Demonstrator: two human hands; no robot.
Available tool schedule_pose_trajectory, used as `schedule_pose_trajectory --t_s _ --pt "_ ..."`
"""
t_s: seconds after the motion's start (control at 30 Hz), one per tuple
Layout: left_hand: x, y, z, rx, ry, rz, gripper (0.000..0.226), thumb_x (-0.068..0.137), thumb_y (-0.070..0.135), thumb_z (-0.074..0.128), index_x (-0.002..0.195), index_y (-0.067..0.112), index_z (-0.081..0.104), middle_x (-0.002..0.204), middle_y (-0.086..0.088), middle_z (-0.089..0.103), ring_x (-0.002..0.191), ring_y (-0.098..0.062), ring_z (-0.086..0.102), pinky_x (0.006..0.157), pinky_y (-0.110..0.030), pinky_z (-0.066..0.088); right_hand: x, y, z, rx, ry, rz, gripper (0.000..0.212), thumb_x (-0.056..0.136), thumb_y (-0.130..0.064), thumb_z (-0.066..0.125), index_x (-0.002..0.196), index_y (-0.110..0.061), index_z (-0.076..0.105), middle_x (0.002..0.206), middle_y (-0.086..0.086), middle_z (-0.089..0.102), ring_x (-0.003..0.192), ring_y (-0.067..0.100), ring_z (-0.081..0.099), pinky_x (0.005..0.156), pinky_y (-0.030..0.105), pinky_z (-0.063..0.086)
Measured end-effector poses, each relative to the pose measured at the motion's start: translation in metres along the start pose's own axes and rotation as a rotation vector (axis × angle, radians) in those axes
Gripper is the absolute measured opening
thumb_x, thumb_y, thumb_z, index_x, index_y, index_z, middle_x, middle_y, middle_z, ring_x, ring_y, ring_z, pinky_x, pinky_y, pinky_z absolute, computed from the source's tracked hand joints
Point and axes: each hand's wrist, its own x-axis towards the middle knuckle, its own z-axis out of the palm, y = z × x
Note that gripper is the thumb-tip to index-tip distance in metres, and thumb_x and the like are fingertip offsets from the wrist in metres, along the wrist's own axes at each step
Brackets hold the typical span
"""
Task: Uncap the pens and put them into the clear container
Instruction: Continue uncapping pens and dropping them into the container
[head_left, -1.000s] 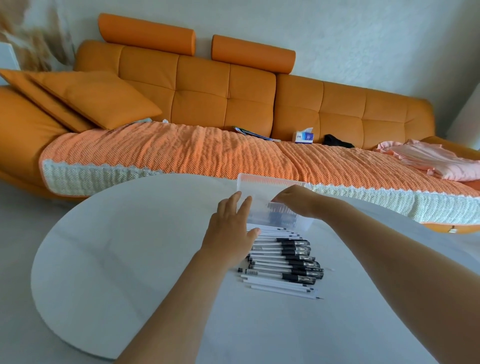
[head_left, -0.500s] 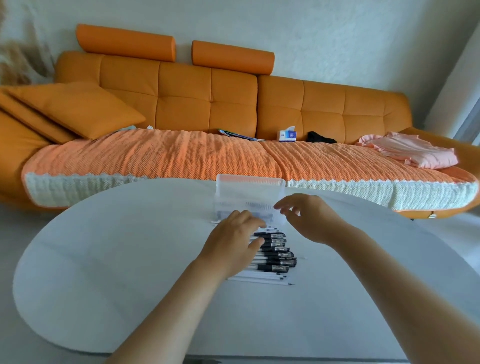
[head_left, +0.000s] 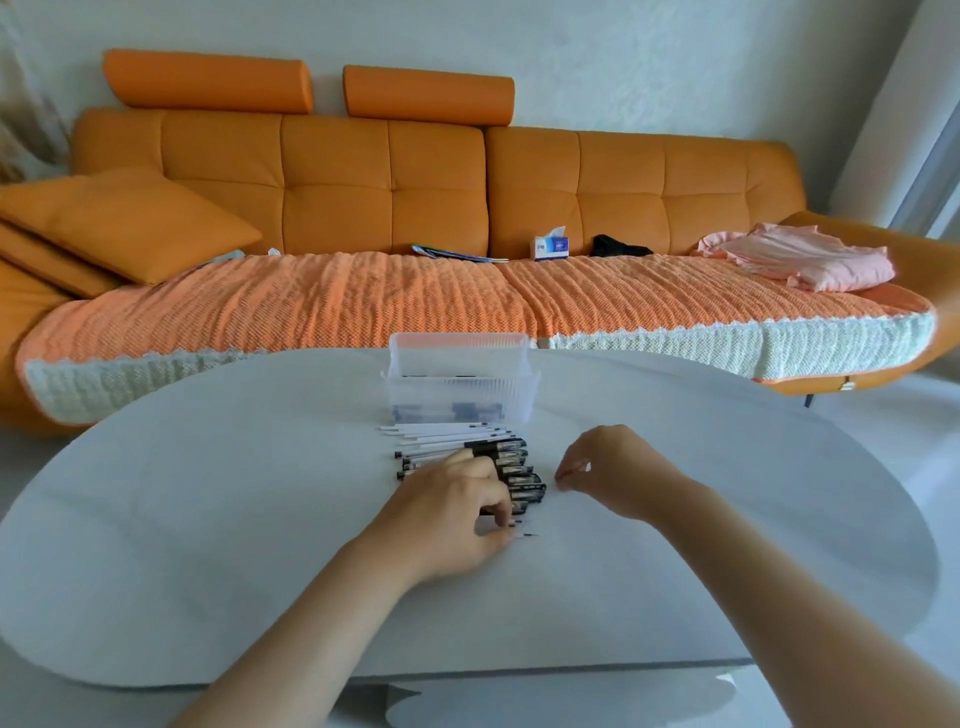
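Observation:
A pile of pens (head_left: 511, 457), white barrels with black caps, lies side by side on the white table (head_left: 208, 519). Just behind it stands the clear container (head_left: 460, 384), upright, with a few pens in its bottom. My left hand (head_left: 452, 514) rests over the near half of the pile, fingers curled down and pinching a pen at the front edge. It hides most of those pens. My right hand (head_left: 608, 473) hovers just right of the caps, fingers bent with the tips slightly apart and nothing in them.
Behind the table is an orange sofa (head_left: 415, 182) with a knitted cover. On it lie a tissue box (head_left: 550, 245), a pink cloth (head_left: 800, 257) and a cushion (head_left: 119, 223). The table's curved edge runs close at the front.
Both hands have let go of the clear container and drawn back toward me. The left came down onto the pens and the right moved beside the caps. The view shifted.

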Motion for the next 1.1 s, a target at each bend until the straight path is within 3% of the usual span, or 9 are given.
schedule_pose_trajectory --t_s 0.17,0.27,0.4,0.57,0.83,1.1 --pt "-0.004 0.004 0.002 0.036 -0.013 0.016 0.012 0.082 0.043 0.068 0.081 0.031 0.067 0.092 0.016 0.052 0.091 -0.005 0.044 0.074 -0.028 0.043 -0.005 0.0 0.001 -0.009 0.002 -0.007 0.01 0.094 -0.023 0.06 0.093 -0.026 0.07 0.097 -0.005 0.067 0.085 0.016 0.062 0.073 0.029 0.053" --pt "-0.003 0.005 0.002 0.062 -0.014 0.032 0.007 0.084 0.035 0.069 0.081 0.028 0.067 0.093 0.016 0.053 0.091 -0.006 0.046 0.074 -0.028 0.044 -0.01 -0.004 -0.005 0.119 0.062 -0.035 0.01 0.094 -0.02 0.06 0.096 -0.024 0.069 0.091 -0.007 0.07 0.077 0.009 0.062 0.063 0.02 0.046" --pt "-0.002 0.005 -0.007 0.005 0.064 -0.06 0.006 0.091 0.032 0.062 0.088 0.027 0.06 0.086 0.015 0.059 0.083 -0.005 0.052 0.069 -0.025 0.04 -0.017 -0.011 -0.01 0.271 0.087 -0.078 0.013 0.086 -0.019 0.074 0.097 -0.025 0.075 0.085 -0.012 0.068 0.061 -0.007 0.058 0.055 0.006 0.041" --pt "-0.004 0.005 -0.009 -0.096 0.045 -0.142 0.004 0.096 0.031 0.054 0.094 0.028 0.053 0.084 0.018 0.058 0.077 -0.005 0.053 0.065 -0.026 0.042 -0.022 -0.017 -0.011 0.337 0.026 -0.092 0.005 0.08 -0.021 0.08 0.082 -0.026 0.078 0.06 -0.021 0.065 0.05 -0.003 0.054 0.05 0.011 0.041" --pt "-0.001 0.0 -0.009 -0.149 0.039 -0.134 0.01 0.097 0.028 0.055 0.101 0.023 0.063 0.09 0.019 0.057 0.084 -0.001 0.052 0.067 -0.011 0.036 -0.026 -0.028 -0.009 0.39 -0.008 -0.102 0.005 0.083 -0.019 0.078 0.085 -0.024 0.076 0.051 -0.026 0.059 0.047 -0.001 0.051 0.047 0.01 0.038" --pt "-0.001 -0.001 -0.009 -0.168 0.043 -0.131 0.01 0.096 0.027 0.056 0.099 0.022 0.064 0.088 0.02 0.057 0.082 0.001 0.051 0.067 -0.01 0.036 -0.025 -0.034 -0.001 0.394 0.014 -0.115 0.003 0.083 -0.022 0.078 0.085 -0.023 0.076 0.053 -0.028 0.059 0.049 -0.002 0.05 0.048 0.01 0.037"
